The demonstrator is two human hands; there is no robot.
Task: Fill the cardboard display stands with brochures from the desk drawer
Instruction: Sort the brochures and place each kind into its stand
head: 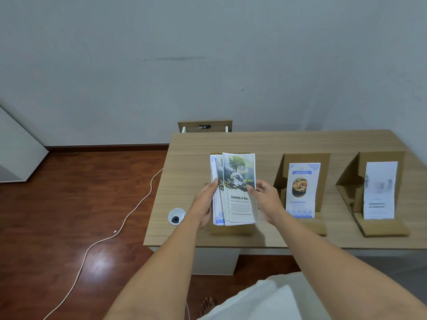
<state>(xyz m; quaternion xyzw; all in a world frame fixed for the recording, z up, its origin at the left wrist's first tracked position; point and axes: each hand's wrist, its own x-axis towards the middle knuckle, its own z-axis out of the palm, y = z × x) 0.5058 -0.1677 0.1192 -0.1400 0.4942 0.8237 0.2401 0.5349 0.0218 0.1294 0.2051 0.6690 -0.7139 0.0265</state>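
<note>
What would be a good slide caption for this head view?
Both hands, left and right, hold a brochure stack at the leftmost cardboard stand; two stands already hold brochures.

Small office room, as we read it: light wood-grain desk (265, 144) with round grey cable grommet (176, 216) at its left edge, brown cardboard display stands (302, 158) holding printed brochures (302, 190), plain grey wall (208, 54), red-brown laminate floor (69, 192).

The front brochure (239, 188) of the held stack reads "Liceria & Co." under a tree picture. The Thai headings on the stand brochures (299, 190) and all the small print are too blurred to read.
</note>
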